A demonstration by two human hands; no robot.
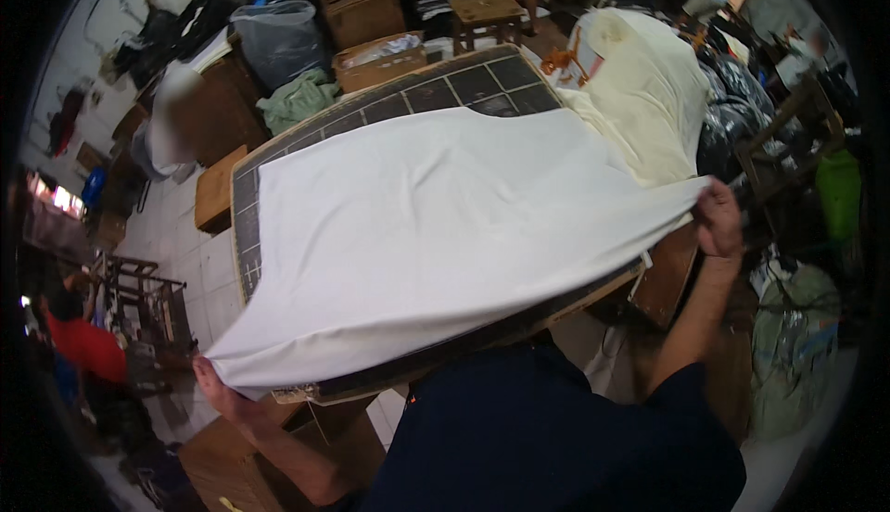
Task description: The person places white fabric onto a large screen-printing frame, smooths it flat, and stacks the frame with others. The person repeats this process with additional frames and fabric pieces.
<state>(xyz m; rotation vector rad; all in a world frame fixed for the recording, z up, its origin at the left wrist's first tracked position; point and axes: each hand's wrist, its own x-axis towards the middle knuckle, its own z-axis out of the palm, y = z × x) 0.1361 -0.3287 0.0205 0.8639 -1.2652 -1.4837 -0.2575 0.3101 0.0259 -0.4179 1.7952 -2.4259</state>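
A broad white cloth (417, 225) lies over a dark table top (362, 115) marked with a light grid. Its near edge is lifted and stretched between my two hands. At the near left, my left hand (221, 388) grips one corner just past the table's edge. My right hand (719, 218) has the other end pinched at the right, beyond the table's right edge. A few soft creases run across the cloth. Beside its far right part is a heap of cream fabric (649, 86), which touches the white cloth.
Past the table's far edge stand an open cardboard box (380, 63), a grey plastic-lined bin (281, 41) and a wooden stool (487, 13). Green cloth (298, 100) lies by the bin. Black plastic bags (732, 113) crowd the right. A person in red (88, 341) is at far left.
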